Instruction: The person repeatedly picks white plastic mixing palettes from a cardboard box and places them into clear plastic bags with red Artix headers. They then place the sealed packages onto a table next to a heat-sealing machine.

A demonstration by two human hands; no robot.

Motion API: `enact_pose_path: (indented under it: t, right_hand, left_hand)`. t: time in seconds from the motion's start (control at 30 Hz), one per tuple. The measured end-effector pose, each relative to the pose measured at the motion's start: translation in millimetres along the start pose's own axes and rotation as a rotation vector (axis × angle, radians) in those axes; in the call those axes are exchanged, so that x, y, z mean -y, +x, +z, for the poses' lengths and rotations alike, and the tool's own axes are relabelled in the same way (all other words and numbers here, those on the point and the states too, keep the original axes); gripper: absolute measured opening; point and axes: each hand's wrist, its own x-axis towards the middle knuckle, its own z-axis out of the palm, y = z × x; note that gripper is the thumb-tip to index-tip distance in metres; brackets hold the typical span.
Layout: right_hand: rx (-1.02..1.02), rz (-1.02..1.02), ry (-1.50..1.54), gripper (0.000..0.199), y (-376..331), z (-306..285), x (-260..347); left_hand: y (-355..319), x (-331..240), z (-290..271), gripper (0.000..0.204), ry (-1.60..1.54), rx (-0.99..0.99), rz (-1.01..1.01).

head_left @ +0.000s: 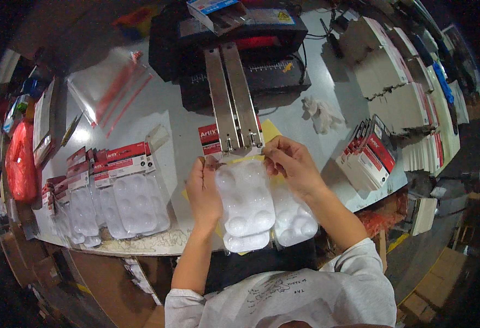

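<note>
A white paint palette [246, 197] with round wells is held between my two hands, just below a pair of metal rails. My left hand [204, 186] grips its upper left edge. At the upper right corner, my right hand [292, 163] pinches with thumb and fingers. A red and white header card [210, 138] lies partly under the metal rails [232, 98], which reach out from a black machine [240, 33]. Below the held palette the edge of a second one shows. Another white palette [294, 221] lies beneath my right forearm. Yellow sheet material [271, 131] shows around the rail end.
Carded palettes [139, 199] lie in overlapping rows at the left. Clear plastic bags [109, 90] rest behind them. On the right stand folded header cards [366, 156], stacked white cards [384, 71] and a crumpled white glove [322, 113]. A red bundle [21, 161] sits far left.
</note>
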Motion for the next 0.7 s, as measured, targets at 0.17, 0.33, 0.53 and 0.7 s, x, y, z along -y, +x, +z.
enact_pose_path:
  t: [0.17,0.33,0.53,0.7]
  right_hand:
    - [-0.033,-0.04,-0.127,0.014,6,-3,-11]
    - [-0.196,-0.31,-0.534,0.029,-11,-12,15]
    - [-0.658,-0.579,-1.159,0.044,-68,-141,83]
    - [-0.408,-0.442,-1.558,0.098,-78,-199,71]
  left_hand:
    - [7,16,3,0.022,-0.079,0.021,-0.035]
    - [4,13,-20,0.022,0.23,0.02,0.041]
    - [0,-2,-89,0.023,0.97,-0.435,0.364]
    - [-33,15,-45,0.024,0.776,-0.095,0.248]
